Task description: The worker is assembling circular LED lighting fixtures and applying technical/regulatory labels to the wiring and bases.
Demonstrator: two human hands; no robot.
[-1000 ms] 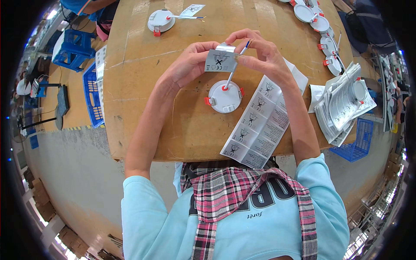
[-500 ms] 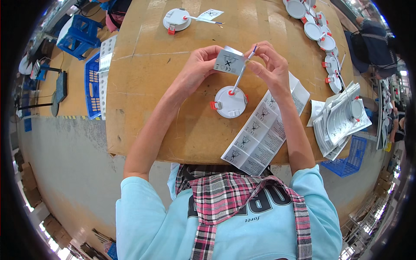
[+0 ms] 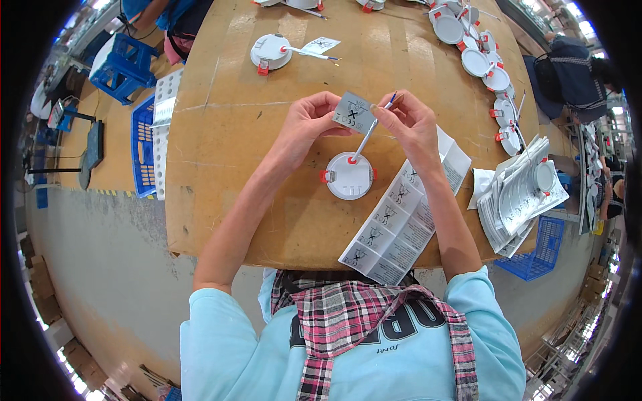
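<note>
Between the fingers of my left hand (image 3: 309,125) is a small silver-grey label (image 3: 354,112) with black symbols, its right edge against a white cable (image 3: 363,142). My right hand (image 3: 412,128) pinches that cable near its end, where a blue wire tip sticks out. The cable rises from a round white downlight (image 3: 350,176) lying on the table, with red-ended clips at its sides. Below my right forearm lies a sheet of labels (image 3: 394,220), overhanging the table's front edge. Another downlight (image 3: 271,53), with a label on its cable, rests farther off to the left.
Several downlights (image 3: 475,62) are piled along the right side of the brown table (image 3: 221,144). A stack of label sheets (image 3: 511,200) sits at the front right with a downlight on it. Blue baskets (image 3: 142,144) and a blue stool (image 3: 124,70) stand beyond the edges; people are nearby.
The view has shifted, so the table appears lower and more downlights show at the far edge. The label in my left hand is now more tilted against the cable. Both hands keep their grips.
</note>
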